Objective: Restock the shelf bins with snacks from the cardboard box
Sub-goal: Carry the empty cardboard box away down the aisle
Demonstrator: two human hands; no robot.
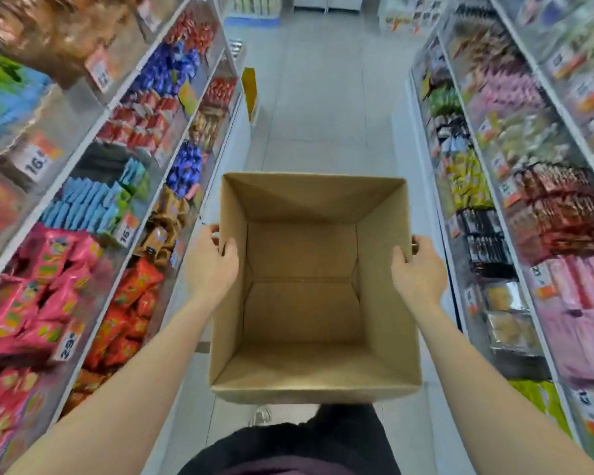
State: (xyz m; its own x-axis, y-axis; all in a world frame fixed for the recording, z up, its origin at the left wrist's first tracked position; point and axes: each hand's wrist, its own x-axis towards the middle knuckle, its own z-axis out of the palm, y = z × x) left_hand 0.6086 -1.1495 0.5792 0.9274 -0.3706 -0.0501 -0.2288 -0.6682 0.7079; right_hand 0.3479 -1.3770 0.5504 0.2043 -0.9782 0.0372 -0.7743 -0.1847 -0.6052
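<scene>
1 cardboard box (302, 207), open-topped, squarish, plain brown corrugated w/ matte walls, is held mid-aisle at frame centre, above the floor. Its bare bottom shows a centre seam where 2 flaps meet. 2 hands on it: left grip (213, 258) at the box's 9 o'clock rim, thumb inside the wall, fingers curled round the outside, grasping the box. Right grip (417, 269) at 3 o'clock, same hold on the opposite rim. Both forearms are bare. Dark clothing (288, 447) at 6 o'clock. 2 shelf runs flank the aisle. Left shelves (93, 125) at 9 o'clock have clear-fronted bins of glossy packets in pink (48, 269), light blue (86, 207), red and dark blue, plus white price tags (36, 164). Right shelves (515, 207) at 3 o'clock hold yellow, brown and pale pink packs, blurred. Pale grey tiled floor (323, 114) runs to 12 o'clock, w/ 1 yellow sign (249, 87) near 11.
</scene>
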